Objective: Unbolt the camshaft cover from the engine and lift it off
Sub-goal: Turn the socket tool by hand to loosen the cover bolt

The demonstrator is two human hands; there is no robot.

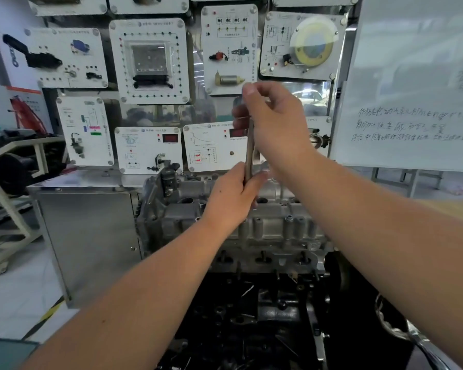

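Engine (251, 236) stands centre frame, its grey cover (273, 222) on top, hard up against a wall of white display panels (150, 60) behind. A steel cabinet (91, 236) sits just beside the engine's left edge; a whiteboard (412, 84) stands off to the right. Open floor shows at far left, past the cabinet. Air above the cover is open apart from the 2 hands.

No containers to note; dark engine parts (265, 316) fill the lower block below the cover.

A long metal rod tool (249, 148) stands near upright over the cover's middle. Left hand (233, 196) grips its lower part, fingers curled round the shaft. Right hand (275, 124) pinches the upper end, thumb and fingertips closed on it. The tool's lower tip is hidden behind the left hand.
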